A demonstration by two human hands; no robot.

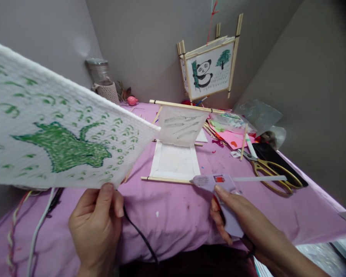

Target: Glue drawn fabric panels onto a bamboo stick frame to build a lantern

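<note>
My left hand pinches the lower edge of a white paper panel that bears a green drawing with small green strokes around it. The panel is raised and tilted across the left of the view. In my right hand is a lilac hot glue gun, with a white glue stick sticking out of its back. The gun's nozzle points left, close to a wooden stick at the near end of a stick frame. That frame carries a white panel and a panel with grey strokes.
Above the table hangs a stick lantern with a panda drawing. Gold-handled scissors lie at right beside a black flat item, near pink paper. A glass jar stands at back left. Cords run along the left.
</note>
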